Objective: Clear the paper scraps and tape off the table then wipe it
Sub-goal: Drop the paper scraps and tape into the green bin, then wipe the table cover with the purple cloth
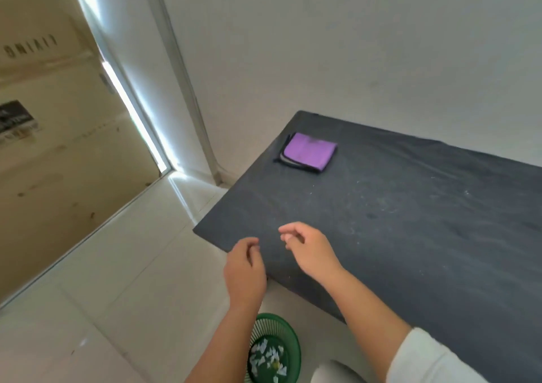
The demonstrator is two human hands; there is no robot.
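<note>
The dark grey table (pixel 410 206) fills the right side, with only faint pale specks on its top. A folded purple cloth (pixel 308 151) lies near the table's far left corner. My left hand (pixel 245 271) hovers at the table's near left edge, fingers loosely curled, nothing visible in it. Just to its right, my right hand (pixel 311 250) hangs over the tabletop with curled fingers apart and holds nothing. On the floor below my arms stands a green mesh bin (pixel 290 332) with several white paper scraps (pixel 268 356) inside.
A white wall runs behind the table. White tiled floor (pixel 117 294) spreads to the left of the table. A tan door (pixel 52 148) with a bright gap stands at far left.
</note>
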